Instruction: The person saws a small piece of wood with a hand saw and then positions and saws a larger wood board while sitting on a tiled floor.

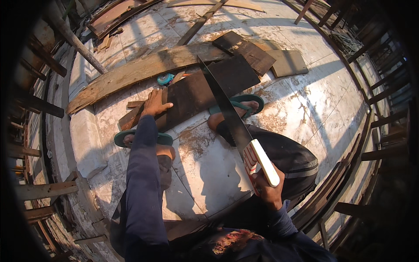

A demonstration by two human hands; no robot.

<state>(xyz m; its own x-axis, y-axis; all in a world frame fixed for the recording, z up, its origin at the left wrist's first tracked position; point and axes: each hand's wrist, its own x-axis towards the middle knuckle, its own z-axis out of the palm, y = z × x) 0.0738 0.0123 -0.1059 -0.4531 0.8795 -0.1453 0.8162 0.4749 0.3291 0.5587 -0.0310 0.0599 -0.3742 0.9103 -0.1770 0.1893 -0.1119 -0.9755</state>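
My right hand (269,187) is closed round the handle of a handsaw (222,98). The handle is white with red stripes, and the long dark blade slants up and to the left, across the view of a dark brown board (196,89). Whether the teeth touch the wood I cannot tell. My left hand (155,104) lies on the board's left part, thumb apart from the other fingers. Just beyond the board are a blue tape measure (165,79) and a small orange-red item. A short wooden piece (135,104) shows beside my left hand.
A long weathered plank (144,70) lies beyond the board. Shorter dark (248,54) and pale boards (289,63) sit at the far right. My feet in green sandals (251,104) flank the board on white tiles. Wooden posts (72,37) stand along the left; more timbers line the right.
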